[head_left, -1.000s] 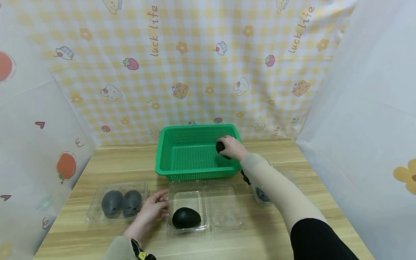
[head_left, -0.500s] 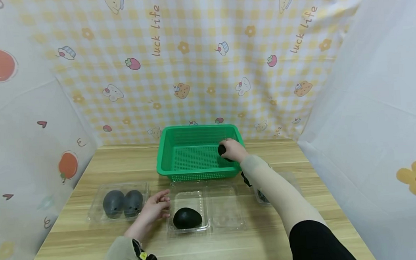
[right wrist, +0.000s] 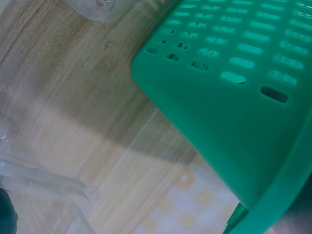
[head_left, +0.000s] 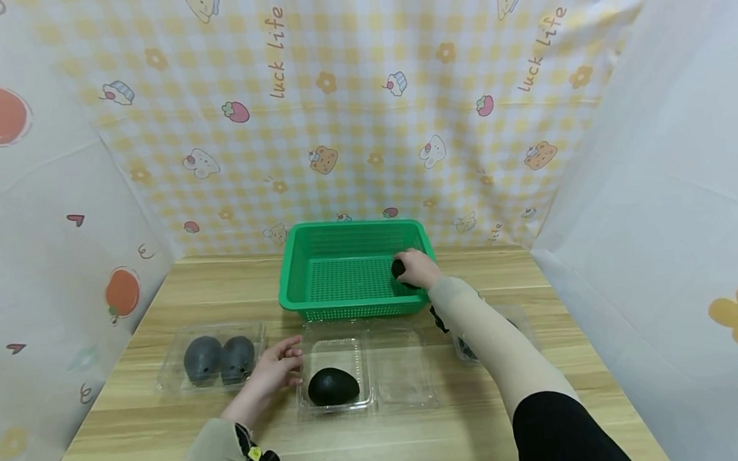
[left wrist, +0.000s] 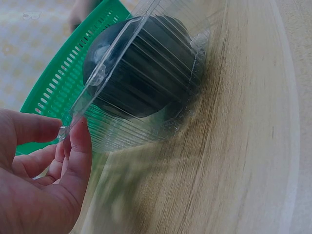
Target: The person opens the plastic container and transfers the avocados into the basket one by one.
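Observation:
In the head view my right hand (head_left: 417, 268) grips a dark avocado (head_left: 399, 269) inside the right end of the green plastic basket (head_left: 291, 307). The hand covers part of the fruit. My left hand (head_left: 276, 366) is at the left edge of an open clear plastic clamshell box (head_left: 334, 345); the left wrist view shows thumb and forefinger (left wrist: 80, 141) pinching its rim. One avocado (head_left: 333, 386) lies on its side in the front of that box, and its lid (head_left: 403, 376) is folded out flat to the right. The right wrist view shows the basket's outer wall (right wrist: 204, 112), not the hand.
To the left stands a closed clear box (head_left: 175, 373) with two dark avocados (head_left: 203, 359) inside. Another clear box (head_left: 464, 351) with dark contents sits at the right, partly hidden beneath my right forearm. A patterned cloth (head_left: 362, 118) hangs behind the wooden table (head_left: 382, 441).
My right hand has sunk slightly lower into the basket's right end, still gripping the avocado. The left hand and the open box have stayed put.

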